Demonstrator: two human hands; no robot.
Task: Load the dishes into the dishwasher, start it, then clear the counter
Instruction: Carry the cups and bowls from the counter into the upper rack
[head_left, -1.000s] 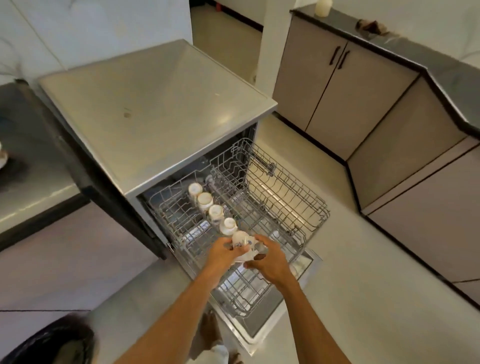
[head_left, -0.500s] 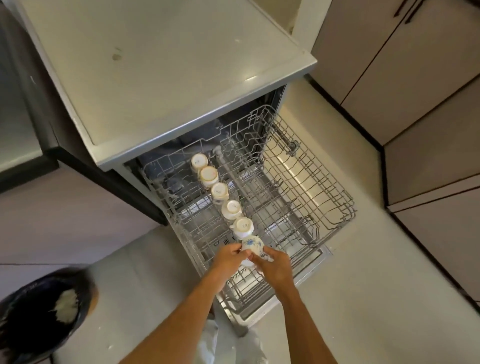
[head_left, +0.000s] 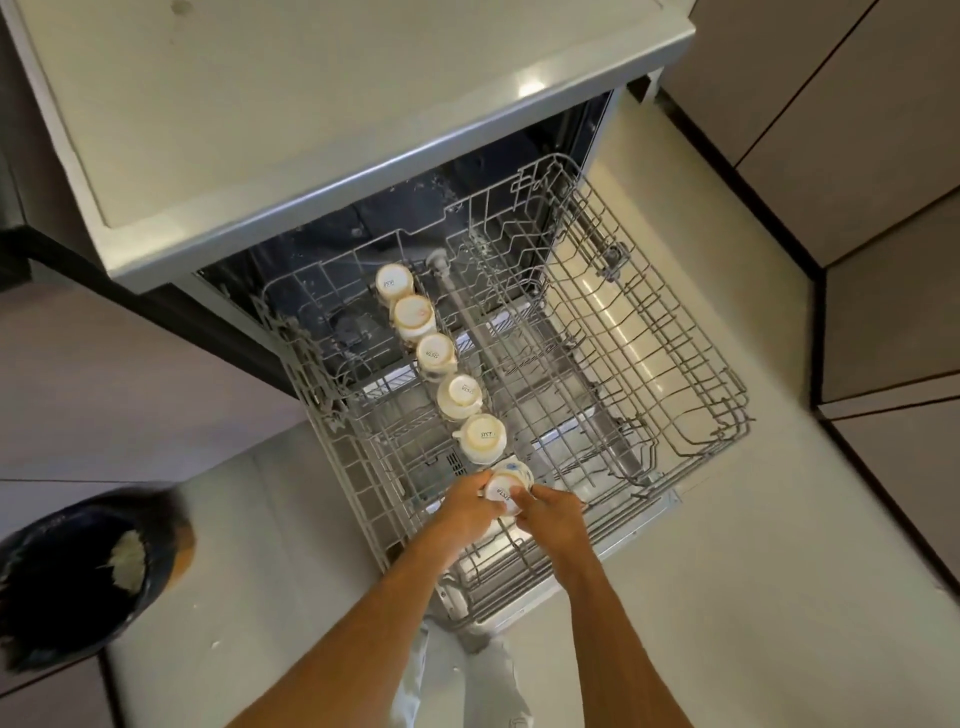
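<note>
Fingers of the left hand and the right hand curl round one white cup, gripping it from either side. The cup is upside down, with its printed base turned up and a blue pattern showing on its wall. It sits at the near end of the wire rack, low among the wires. Whether it already rests on them cannot be told, as the hands cover its rim.

The rack is drawn fully out of the open dishwasher, whose flat pale top fills the upper left of the view. Five more cups stand in the rack, all base up, in one slanting row that runs from the dark mouth of the machine toward the person. The nearest of them lies just beside the held cup. The right half of the rack carries nothing but its own tines.

A dark round bin with something white inside stands on the pale floor, well apart to the left. Grey cabinets line the right side.
</note>
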